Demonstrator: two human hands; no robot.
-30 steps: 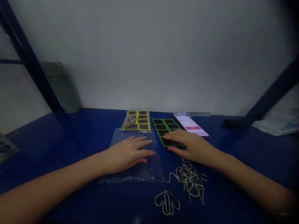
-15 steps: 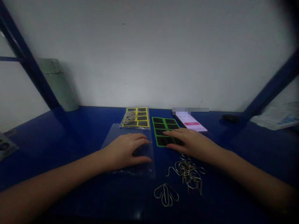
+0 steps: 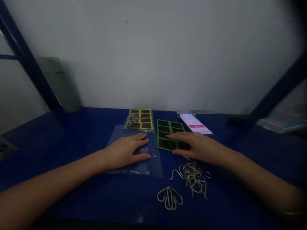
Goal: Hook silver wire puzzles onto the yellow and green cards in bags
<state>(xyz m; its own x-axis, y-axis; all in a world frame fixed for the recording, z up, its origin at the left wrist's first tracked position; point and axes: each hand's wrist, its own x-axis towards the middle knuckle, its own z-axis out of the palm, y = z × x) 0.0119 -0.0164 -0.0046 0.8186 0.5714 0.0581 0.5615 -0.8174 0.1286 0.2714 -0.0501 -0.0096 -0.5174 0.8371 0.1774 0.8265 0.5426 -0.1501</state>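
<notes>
My left hand (image 3: pixel 127 149) lies flat on a clear plastic bag (image 3: pixel 153 166), its fingers spread and holding nothing. My right hand (image 3: pixel 195 145) rests over the near right part of a card with a green border and black rectangles (image 3: pixel 165 134), thumb and fingers apart. Close below that hand is a tangled heap of bent metal wire pieces (image 3: pixel 194 175). A separate bent-wire piece with several loops (image 3: pixel 169 198) lies nearer to me. Behind the bag sits a yellow and black card in clear wrapping (image 3: pixel 145 119), with small metal wire pieces on its left side.
A lit phone (image 3: pixel 198 126) lies behind the green card. At the back left stands a pale green cylinder (image 3: pixel 63 86) against the wall. A dark object (image 3: pixel 236 121) and a clear plastic package (image 3: pixel 283 121) are on the right. Blue posts flank the blue table (image 3: pixel 96 198).
My left hand has flattened and shifted slightly left and back on the plastic bag, whose near right corner has spread out. My right hand stays almost in place on the green card.
</notes>
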